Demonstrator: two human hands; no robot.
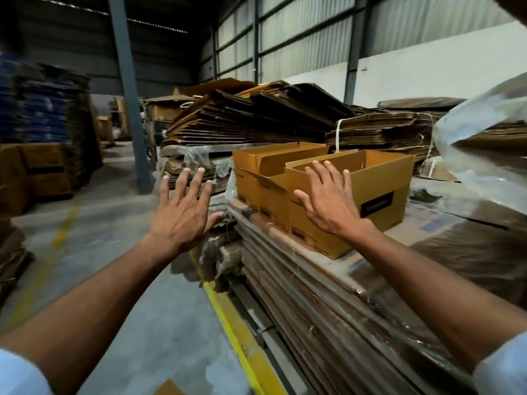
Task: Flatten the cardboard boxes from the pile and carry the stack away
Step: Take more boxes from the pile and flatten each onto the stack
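Note:
Two open yellow-brown cardboard boxes stand side by side on a wrapped stack of flat cardboard (328, 295). The near box (379, 195) has a black label on its side; the far box (256, 166) sits behind it to the left. My right hand (330, 201) is stretched out with spread fingers in front of the near box's left end, and contact is unclear. My left hand (182, 212) is held out flat with spread fingers, left of the boxes, over the stack's corner. Neither hand holds anything.
Tall piles of flattened cardboard (256, 118) lie behind the boxes, some tied with white straps. Clear plastic wrap (479, 155) bulges at the right. A yellow floor line (236, 332) runs along the stack's base. A steel column (128, 89) and more carton stacks (42, 166) stand left.

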